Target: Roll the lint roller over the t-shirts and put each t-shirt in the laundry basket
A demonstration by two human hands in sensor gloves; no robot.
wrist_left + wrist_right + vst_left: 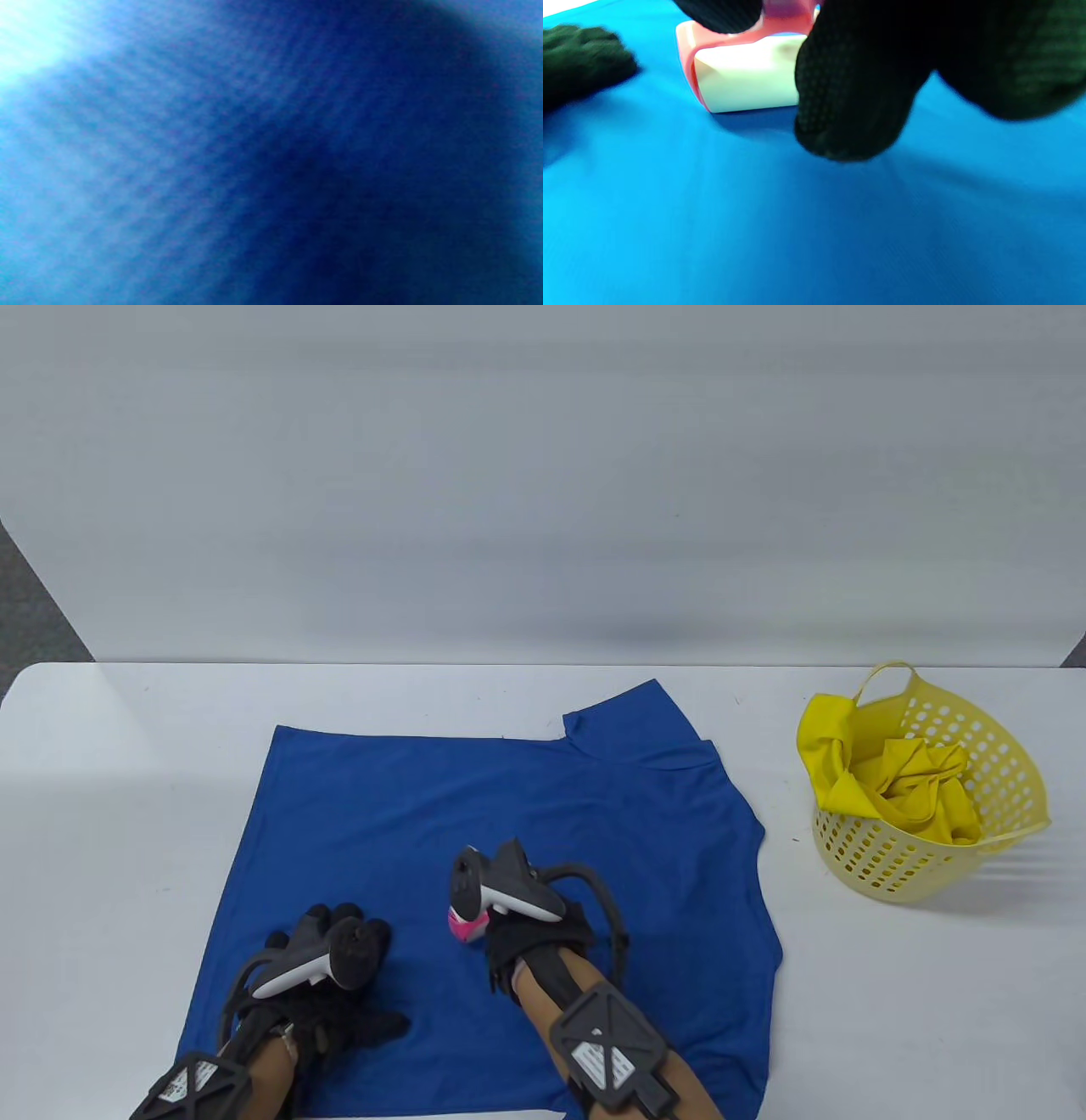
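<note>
A blue t-shirt (475, 823) lies spread flat on the white table. My right hand (530, 937) grips a pink-framed lint roller (465, 926), whose white roll (746, 82) rests on the blue fabric (755, 220) in the right wrist view. My left hand (339, 984) lies flat on the shirt's near left part, its fingers spread and pressing the cloth down. The left wrist view shows only blurred blue cloth (271, 169). The left glove's fingers (581, 59) show at the far left of the right wrist view.
A yellow perforated laundry basket (933, 848) stands at the table's right, holding a yellow t-shirt (899, 789). A grey backdrop stands behind the table. Bare white tabletop (110, 780) lies left of the shirt.
</note>
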